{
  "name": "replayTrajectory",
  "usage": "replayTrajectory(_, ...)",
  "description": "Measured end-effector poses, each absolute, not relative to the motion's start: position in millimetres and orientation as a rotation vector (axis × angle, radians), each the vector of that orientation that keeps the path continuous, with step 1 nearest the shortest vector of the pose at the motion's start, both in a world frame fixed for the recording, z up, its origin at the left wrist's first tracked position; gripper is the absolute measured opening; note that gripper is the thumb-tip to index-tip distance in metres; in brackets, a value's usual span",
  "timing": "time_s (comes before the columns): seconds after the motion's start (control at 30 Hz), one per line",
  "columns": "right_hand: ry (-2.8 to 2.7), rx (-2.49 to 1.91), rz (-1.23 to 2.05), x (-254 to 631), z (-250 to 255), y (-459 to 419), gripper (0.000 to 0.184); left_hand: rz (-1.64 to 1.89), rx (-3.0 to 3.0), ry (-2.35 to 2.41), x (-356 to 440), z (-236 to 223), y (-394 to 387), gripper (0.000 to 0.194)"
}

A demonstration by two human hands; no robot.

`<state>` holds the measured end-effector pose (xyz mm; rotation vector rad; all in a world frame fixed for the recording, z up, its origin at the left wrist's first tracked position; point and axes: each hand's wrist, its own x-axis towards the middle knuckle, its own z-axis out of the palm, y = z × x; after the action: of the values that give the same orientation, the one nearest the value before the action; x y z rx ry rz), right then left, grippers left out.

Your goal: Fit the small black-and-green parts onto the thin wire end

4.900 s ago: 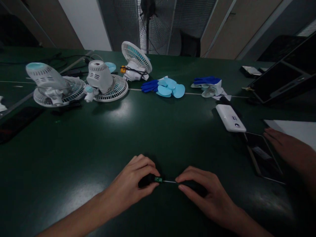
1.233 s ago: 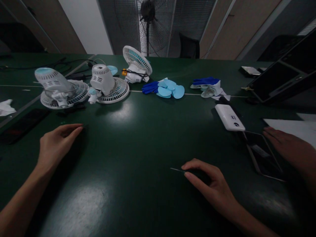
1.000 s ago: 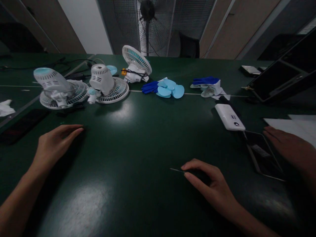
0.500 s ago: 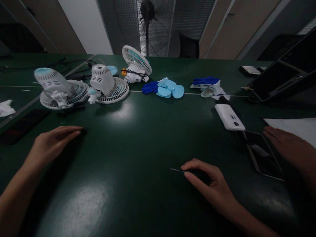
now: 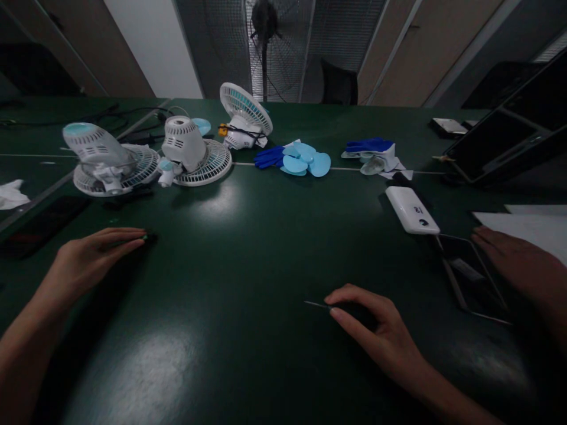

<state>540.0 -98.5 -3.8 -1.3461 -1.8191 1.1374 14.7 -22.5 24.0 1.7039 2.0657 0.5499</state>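
Note:
My right hand (image 5: pixel 376 324) is closed around the dark handle of a screwdriver, low over the table. The thin metal shaft of the screwdriver (image 5: pixel 313 304) sticks out to the left past my thumb and forefinger. On the left, my left hand (image 5: pixel 95 251) pinches a small dark thing with a green patch (image 5: pixel 146 237). Most of it is hidden by my fingers, so its kind does not show. Close by, beyond that hand, stand two white fan heads (image 5: pixel 100 153), (image 5: pixel 186 147) resting face down on their grilles.
A third white fan (image 5: pixel 243 118) leans at the back. Light-blue fan blades (image 5: pixel 305 158) lie by blue gloves (image 5: pixel 269 156); more gloves (image 5: pixel 372 150) lie further right. A white power bank (image 5: pixel 411 209), a phone (image 5: pixel 472 277) and another person's hand (image 5: pixel 518 260) by paper are at the right.
My left hand has gone from beside the screwdriver tip to the far left. Over the last second it drew slightly back, and the green patch came into view. My right hand stays nearly still.

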Motion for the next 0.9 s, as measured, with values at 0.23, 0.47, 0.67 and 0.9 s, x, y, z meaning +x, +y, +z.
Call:
replayTrajectory(0.23, -1.838, -1.335, 1.092, 538.8, -3.6, -97.2, 0.014, 0.476, 2.006, 1.704, 101.4, 18.9, -25.0, 0.045)
replayTrajectory(0.47, -1.924, -1.267, 1.118, 533.5, 2.0, -98.7, 0.011, 0.512, 2.106, 1.079, 217.7, 1.4, -53.6, 0.026)
replayTrajectory(0.67, -1.969, -1.218, 1.110, 531.5, 1.4, -97.8, 0.012, 0.616, 2.112, 0.882, 253.1, -12.3, -67.6, 0.023)
replayTrajectory(0.9, -1.952, -1.258, 1.096, 531.5, 0.2, -96.7, 0.010, 0.607, 2.006, 0.917, 250.6, -12.2, -65.8, 0.021)
